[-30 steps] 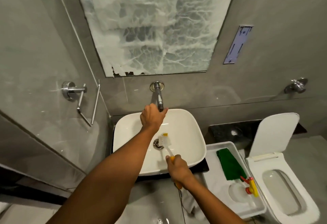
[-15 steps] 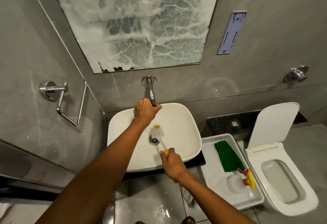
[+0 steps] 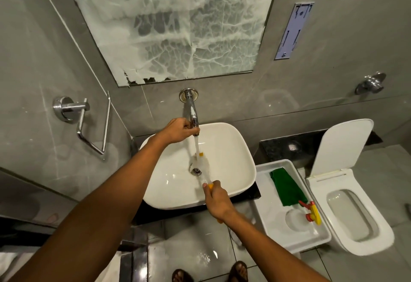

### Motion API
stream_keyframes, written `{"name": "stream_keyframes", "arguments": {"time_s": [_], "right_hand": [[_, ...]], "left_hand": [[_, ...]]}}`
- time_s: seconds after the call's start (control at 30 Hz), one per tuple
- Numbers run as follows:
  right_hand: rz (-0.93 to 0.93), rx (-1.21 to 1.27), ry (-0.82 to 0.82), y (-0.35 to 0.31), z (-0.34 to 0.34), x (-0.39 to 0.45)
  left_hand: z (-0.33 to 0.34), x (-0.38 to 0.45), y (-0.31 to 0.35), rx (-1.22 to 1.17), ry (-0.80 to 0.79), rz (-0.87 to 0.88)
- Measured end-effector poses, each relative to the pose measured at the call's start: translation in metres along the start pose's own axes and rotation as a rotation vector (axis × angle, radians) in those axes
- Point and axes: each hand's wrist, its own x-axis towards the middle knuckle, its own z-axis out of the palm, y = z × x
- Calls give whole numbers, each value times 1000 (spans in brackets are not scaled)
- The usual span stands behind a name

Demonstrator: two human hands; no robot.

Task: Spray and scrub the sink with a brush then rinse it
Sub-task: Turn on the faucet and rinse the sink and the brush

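Note:
The white sink (image 3: 231,148) sits below a wall-mounted chrome tap (image 3: 190,108). My left hand (image 3: 178,129) is closed around the tap's end. Water (image 3: 196,146) streams from the tap onto the head of the brush (image 3: 201,161), which has white bristles and a yellow tip, just above the drain (image 3: 195,171). My right hand (image 3: 216,197) grips the brush's yellow handle at the sink's front rim. A spray bottle (image 3: 311,212) with a red and yellow nozzle lies in the white tray (image 3: 275,232) to the right.
A green cloth (image 3: 287,187) lies in the tray. A white toilet (image 3: 355,210) with its lid up stands at the far right. A chrome towel holder (image 3: 89,123) is on the left wall, a foam-covered mirror (image 3: 178,23) above the tap. The floor is wet near my feet (image 3: 211,271).
Water now runs from the tap onto the brush head; none was running before. My left hand stays on the tap and my right keeps holding the brush over the drain.

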Motion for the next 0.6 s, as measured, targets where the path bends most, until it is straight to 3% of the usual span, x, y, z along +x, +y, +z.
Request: {"name": "stream_keyframes", "arguments": {"time_s": [0.17, 0.27, 0.4, 0.5, 0.6], "right_hand": [[-14, 39, 39, 4, 5, -1], [53, 216, 41, 10, 6, -1], [301, 853, -115, 16, 3, 5], [505, 1476, -397, 30, -4, 12], [530, 1725, -582, 36, -9, 9]], "left_hand": [[-7, 0, -9, -271, -44, 2], [-10, -3, -13, -405, -64, -10], [-8, -5, -13, -480, -89, -23], [-8, -5, -11, -508, -91, -23], [-7, -8, -10, -515, -87, -24]]}}
